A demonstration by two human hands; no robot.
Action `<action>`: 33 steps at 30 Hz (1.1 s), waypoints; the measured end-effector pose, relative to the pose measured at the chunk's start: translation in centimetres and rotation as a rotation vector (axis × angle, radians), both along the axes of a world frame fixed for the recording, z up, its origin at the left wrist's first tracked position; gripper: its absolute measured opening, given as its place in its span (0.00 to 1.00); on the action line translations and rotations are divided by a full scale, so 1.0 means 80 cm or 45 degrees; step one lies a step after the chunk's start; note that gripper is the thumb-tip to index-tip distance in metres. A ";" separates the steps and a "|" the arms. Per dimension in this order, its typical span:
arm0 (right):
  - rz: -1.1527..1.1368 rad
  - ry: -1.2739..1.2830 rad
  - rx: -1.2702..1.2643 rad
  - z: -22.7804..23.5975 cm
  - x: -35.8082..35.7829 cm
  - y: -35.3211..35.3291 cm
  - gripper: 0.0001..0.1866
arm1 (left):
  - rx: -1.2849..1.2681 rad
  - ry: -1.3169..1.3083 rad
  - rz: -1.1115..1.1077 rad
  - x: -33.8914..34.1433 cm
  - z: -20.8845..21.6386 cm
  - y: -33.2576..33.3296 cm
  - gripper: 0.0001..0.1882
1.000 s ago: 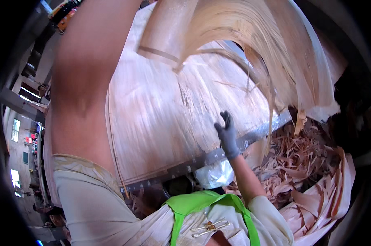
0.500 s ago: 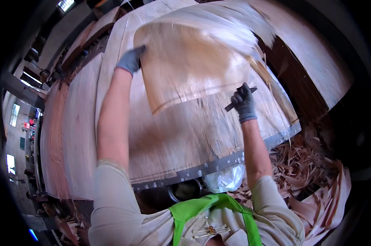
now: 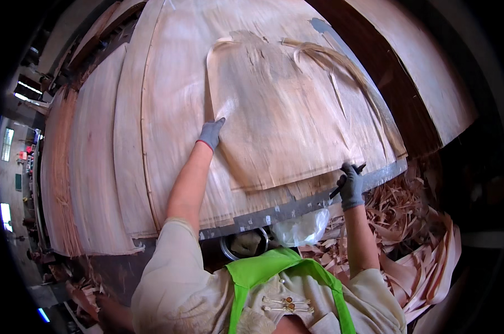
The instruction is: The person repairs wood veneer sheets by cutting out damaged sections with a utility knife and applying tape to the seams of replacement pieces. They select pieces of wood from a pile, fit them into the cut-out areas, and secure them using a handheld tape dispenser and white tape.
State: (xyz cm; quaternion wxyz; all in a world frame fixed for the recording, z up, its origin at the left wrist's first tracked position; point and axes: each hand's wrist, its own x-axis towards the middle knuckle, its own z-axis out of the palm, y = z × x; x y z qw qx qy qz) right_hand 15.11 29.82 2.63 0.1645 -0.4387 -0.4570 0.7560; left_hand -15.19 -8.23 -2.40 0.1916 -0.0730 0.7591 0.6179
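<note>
A thin tan wood veneer sheet (image 3: pixel 274 117) lies slightly rumpled over the paler veneer on the table, its far edge torn. My left hand (image 3: pixel 212 133), in a grey glove, pinches its left edge between thumb and fingers. At the sheet's near right corner, my gloved right hand (image 3: pixel 351 186) is closed around a dark, flat, blade-like tool (image 3: pixel 336 191), and its fingertips touch the sheet's edge. Whether that hand also grips the sheet, I cannot tell. A curled narrow veneer strip (image 3: pixel 369 89) runs along the sheet's right side.
The table's dark front edge (image 3: pixel 252 221) passes in front of me. Below it sit a clear plastic bag (image 3: pixel 303 228) and a round metal container (image 3: pixel 245 245). Veneer scraps (image 3: pixel 413 245) heap up at the right. Stacked veneer (image 3: pixel 90 156) stands at left, another stack (image 3: pixel 413 67) at far right.
The sheet, lifted and blurred before, has come down flat onto the table. My left hand has moved nearer and to the right; my right hand has come slightly nearer and right, still with the tool.
</note>
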 end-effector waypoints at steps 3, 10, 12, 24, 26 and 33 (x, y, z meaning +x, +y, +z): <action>-0.006 0.036 -0.078 -0.024 0.034 -0.006 0.07 | 0.284 -0.122 0.066 0.043 0.040 0.014 0.17; 0.081 0.055 -0.077 -0.054 0.015 0.027 0.10 | -0.028 -0.252 -0.022 0.065 0.052 -0.022 0.08; 0.120 0.029 0.027 -0.049 0.000 0.025 0.09 | -0.160 -0.221 -0.045 0.045 0.062 -0.025 0.07; 0.256 -0.060 0.068 -0.015 0.019 -0.025 0.08 | 0.034 -0.084 0.160 0.074 0.100 -0.089 0.12; 0.268 -0.122 0.166 -0.020 0.030 -0.032 0.07 | 0.002 -0.051 0.202 0.095 0.070 -0.104 0.13; 0.291 -0.151 0.280 -0.028 0.054 -0.048 0.05 | -0.194 0.058 0.218 0.130 0.022 -0.114 0.24</action>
